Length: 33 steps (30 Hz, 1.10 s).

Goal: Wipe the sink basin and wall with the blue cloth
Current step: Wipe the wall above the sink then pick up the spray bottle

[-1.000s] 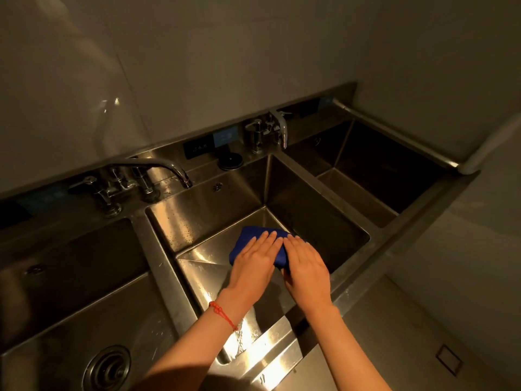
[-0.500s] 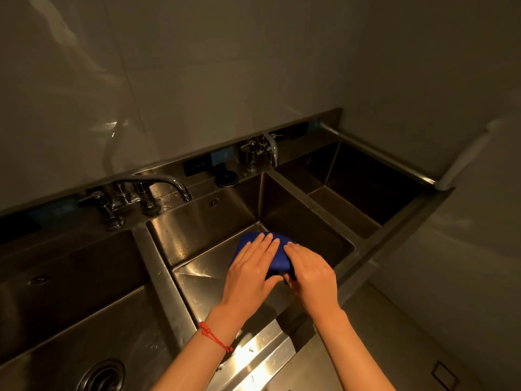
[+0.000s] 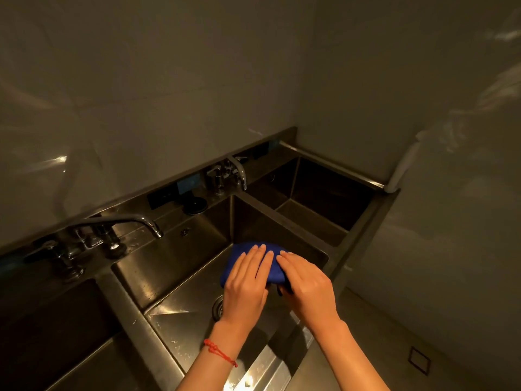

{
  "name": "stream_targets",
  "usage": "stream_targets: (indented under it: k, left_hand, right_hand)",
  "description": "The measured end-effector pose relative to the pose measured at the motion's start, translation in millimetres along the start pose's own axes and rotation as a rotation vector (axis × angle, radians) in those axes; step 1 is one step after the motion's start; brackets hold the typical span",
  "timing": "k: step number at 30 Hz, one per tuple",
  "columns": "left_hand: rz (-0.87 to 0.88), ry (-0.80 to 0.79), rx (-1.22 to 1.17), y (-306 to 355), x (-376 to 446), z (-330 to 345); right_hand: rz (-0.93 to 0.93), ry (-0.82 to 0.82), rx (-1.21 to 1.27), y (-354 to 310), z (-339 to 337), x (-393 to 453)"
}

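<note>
Drain [image 3: 216, 307] partly hidden behind left hand [image 3: 245, 289], right hand [image 3: 307, 283] thumb out of sight, its grasp cannot be told, blue cloth [image 3: 235, 259] in middle sink basin [image 3: 174, 258], beneath both hands, left fingers [image 3: 255, 258] straight, released, flat on top, right fingers [image 3: 284, 259] over its right edge

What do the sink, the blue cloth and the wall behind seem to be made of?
The sink looks like brushed stainless steel: grey metal with folded edges and streaky glints. The blue cloth seems soft fabric, perhaps microfibre: matt and bunched under the left hand and right hand. The wall is glossy and mirrors light; tile or panel, I cannot tell.
</note>
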<state>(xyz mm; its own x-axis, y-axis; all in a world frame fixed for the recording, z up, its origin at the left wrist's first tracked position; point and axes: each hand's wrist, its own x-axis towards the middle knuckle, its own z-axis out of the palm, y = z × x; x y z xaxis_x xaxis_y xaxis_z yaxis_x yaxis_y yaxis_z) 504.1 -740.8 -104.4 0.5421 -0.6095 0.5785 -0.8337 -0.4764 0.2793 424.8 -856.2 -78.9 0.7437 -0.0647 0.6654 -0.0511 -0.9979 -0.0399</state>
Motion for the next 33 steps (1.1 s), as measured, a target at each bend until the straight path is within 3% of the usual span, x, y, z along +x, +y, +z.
stream_targets:
  k: [13, 33]
  left_hand:
    - [0.14, 0.024, 0.021, 26, 38, 24]
    - [0.243, 0.023, 0.024, 168, 123, 133]
  right_hand:
    - [0.051, 0.018, -0.01, 50, -8, -6]
    - [0.194, -0.108, -0.068, 245, -63, -52]
